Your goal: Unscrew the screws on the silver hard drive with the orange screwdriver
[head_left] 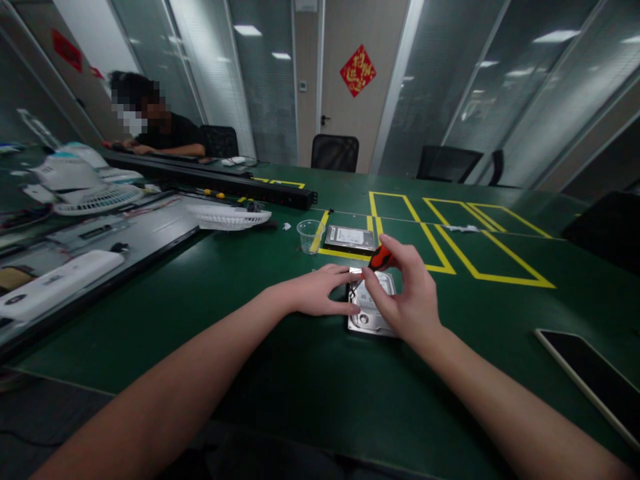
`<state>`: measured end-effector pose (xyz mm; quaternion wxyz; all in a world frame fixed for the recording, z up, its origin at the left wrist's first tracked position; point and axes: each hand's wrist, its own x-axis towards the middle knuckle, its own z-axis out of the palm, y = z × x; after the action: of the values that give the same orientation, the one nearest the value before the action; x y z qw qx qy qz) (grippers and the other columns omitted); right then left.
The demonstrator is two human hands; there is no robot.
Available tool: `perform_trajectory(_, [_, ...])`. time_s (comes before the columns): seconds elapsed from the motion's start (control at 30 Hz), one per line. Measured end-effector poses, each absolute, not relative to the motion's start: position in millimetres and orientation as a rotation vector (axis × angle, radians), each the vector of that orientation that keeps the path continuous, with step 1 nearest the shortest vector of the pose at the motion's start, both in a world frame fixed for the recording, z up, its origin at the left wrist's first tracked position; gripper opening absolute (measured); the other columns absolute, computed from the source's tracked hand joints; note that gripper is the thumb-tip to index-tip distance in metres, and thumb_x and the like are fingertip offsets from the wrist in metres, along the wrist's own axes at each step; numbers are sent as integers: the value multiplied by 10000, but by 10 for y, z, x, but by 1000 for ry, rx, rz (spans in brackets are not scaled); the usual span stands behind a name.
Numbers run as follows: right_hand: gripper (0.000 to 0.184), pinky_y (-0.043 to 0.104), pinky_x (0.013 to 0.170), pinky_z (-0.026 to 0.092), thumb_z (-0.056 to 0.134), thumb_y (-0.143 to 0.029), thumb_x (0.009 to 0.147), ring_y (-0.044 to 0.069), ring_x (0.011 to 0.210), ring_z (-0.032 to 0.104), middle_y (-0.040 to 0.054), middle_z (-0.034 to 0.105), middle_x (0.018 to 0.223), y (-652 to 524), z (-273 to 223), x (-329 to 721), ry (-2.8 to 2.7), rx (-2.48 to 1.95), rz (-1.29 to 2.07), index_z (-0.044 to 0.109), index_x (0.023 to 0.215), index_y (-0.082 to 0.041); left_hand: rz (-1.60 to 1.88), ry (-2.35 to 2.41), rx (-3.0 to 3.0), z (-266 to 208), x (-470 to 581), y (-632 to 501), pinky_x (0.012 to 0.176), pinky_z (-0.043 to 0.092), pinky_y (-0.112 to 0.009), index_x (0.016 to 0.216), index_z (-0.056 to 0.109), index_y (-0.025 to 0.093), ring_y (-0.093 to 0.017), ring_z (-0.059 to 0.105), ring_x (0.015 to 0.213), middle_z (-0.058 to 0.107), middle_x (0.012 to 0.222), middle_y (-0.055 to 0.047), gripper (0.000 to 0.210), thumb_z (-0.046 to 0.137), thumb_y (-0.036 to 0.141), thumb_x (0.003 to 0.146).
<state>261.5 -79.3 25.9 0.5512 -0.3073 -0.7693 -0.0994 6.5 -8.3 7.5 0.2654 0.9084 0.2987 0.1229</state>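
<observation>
A silver hard drive [371, 321] lies on the green table in front of me. My left hand [323, 291] rests at its left side, thumb and fingers spread, with the thumb on the near left part and the fingertips at the far left corner. Between the thumb and fingers of my right hand [411, 287] is a screwdriver with an orange and black handle [381, 257]. It leans over the drive, its shaft pointing down to the left side of the cover. Whether the tip sits in a screw is too small to tell. My right hand covers the drive's right part.
Beyond the drive stand a clear plastic cup [310, 238] and a second hard drive [350, 237] within yellow tape lines. A phone [595, 380] lies at the right. Fan parts [230, 216], a long black bar [270, 191] and a metal panel fill the left. Another person [183, 137] sits far left.
</observation>
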Motion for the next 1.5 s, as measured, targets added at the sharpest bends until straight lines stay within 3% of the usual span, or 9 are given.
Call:
perform_trajectory(0.2, [716, 492, 848, 809, 844, -237, 1179, 296, 980, 826, 72, 854, 1276, -757, 224, 2637, -1812, -723, -247, 631, 1850, -370, 311, 819, 2451, 89, 59, -90, 1623, 384, -721, 1899, 660, 296, -491, 461, 1957, 552, 2064, -188, 924, 834, 846, 1178])
perform_trajectory(0.4, [848, 577, 1098, 849, 789, -226, 1168, 376, 1313, 920, 162, 834, 1655, -779, 141, 2642, -1819, -765, -144, 517, 1962, -342, 312, 830, 2450, 63, 54, -64, 1604, 409, -757, 1957, 608, 323, -515, 445, 1969, 508, 2096, -196, 1011, 849, 884, 1151])
perform_trajectory(0.5, [843, 591, 1103, 845, 786, -235, 1177, 370, 1296, 930, 154, 855, 1605, -772, 111, 2658, -1815, -763, -92, 499, 1961, -348, 293, 840, 2446, 64, 60, -62, 1603, 399, -768, 1969, 592, 326, -520, 429, 1976, 500, 2099, -202, 1021, 848, 885, 1154])
perform_trajectory(0.67, [774, 513, 936, 841, 874, -286, 1168, 330, 1120, 895, 112, 874, 1448, -744, 136, 2657, -1810, -743, -211, 597, 1885, -370, 305, 850, 2443, 67, 69, -76, 1600, 414, -745, 1933, 626, 317, -504, 482, 1946, 553, 2060, -201, 967, 856, 854, 1162])
perform_trajectory(0.8, [702, 510, 897, 827, 849, -271, 1180, 321, 1063, 849, 98, 870, 1347, -755, 185, 2631, -1812, -765, -237, 641, 1844, -366, 338, 819, 2460, 50, 64, -76, 1598, 425, -730, 1901, 652, 309, -494, 502, 1929, 583, 2039, -199, 932, 860, 840, 1164])
perform_trajectory(1.0, [772, 537, 983, 836, 763, -196, 1200, 324, 1098, 865, 92, 897, 1396, -808, 238, 2611, -1877, -728, -210, 574, 1923, -393, 353, 792, 2467, 52, 67, -65, 1614, 406, -718, 1902, 659, 293, -499, 496, 1935, 571, 2054, -194, 934, 877, 815, 1158])
perform_trajectory(1.17, [804, 514, 966, 840, 742, -182, 1197, 313, 1108, 893, 112, 872, 1425, -812, 230, 2624, -1855, -713, -170, 527, 1952, -357, 315, 820, 2439, 98, 69, -90, 1604, 410, -753, 1946, 613, 292, -517, 451, 1962, 496, 2101, -204, 970, 860, 816, 1168])
perform_trajectory(1.37, [775, 504, 860, 817, 862, -231, 1169, 296, 990, 837, 73, 856, 1299, -775, 212, 2650, -1839, -738, -214, 591, 1881, -373, 323, 833, 2440, 66, 60, -85, 1605, 406, -745, 1913, 644, 309, -500, 478, 1944, 571, 2048, -198, 944, 848, 850, 1167])
perform_trajectory(1.5, [754, 507, 901, 818, 840, -185, 1176, 294, 1030, 844, 74, 856, 1315, -764, 211, 2634, -1834, -712, -185, 614, 1870, -374, 315, 828, 2441, 57, 56, -72, 1601, 411, -753, 1888, 671, 305, -509, 474, 1944, 581, 2038, -199, 932, 836, 871, 1166])
